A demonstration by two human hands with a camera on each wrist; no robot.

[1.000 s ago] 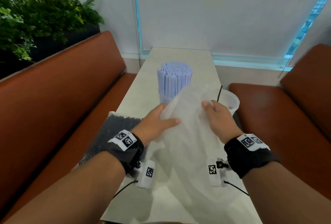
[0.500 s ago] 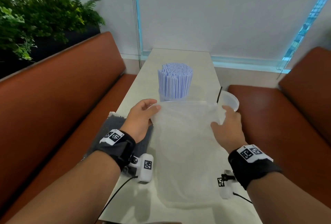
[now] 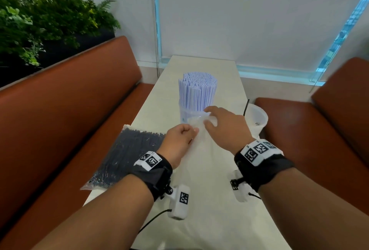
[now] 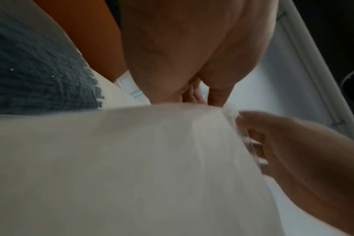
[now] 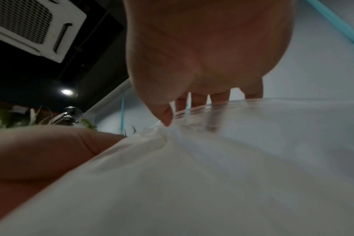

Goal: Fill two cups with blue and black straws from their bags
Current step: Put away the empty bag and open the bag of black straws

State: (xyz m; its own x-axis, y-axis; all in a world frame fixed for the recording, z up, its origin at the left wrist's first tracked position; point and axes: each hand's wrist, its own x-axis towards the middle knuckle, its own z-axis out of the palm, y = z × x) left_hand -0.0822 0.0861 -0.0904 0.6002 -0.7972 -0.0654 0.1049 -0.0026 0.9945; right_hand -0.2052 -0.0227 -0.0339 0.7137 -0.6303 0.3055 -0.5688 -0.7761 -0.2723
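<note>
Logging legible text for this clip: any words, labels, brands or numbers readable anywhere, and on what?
No readable words, brands or numbers in any view.
Left wrist band: black-and-white square code markers only, no letters.
Right wrist band: the same kind of markers, no letters.
Cup of blue straws: a faint mark on the wall, too blurred to read.

Two cups are counted: one (image 3: 186, 113) packed with blue straws (image 3: 197, 90), one (image 3: 257, 118) to its right holding a single black straw (image 3: 246, 107). Two bags are noted: an empty clear one (image 3: 199, 130) nearer than the packed cup, a full one of black straws (image 3: 127, 156) left of that. Two hands (image 3: 179, 140) (image 3: 225, 126) are seen.
</note>
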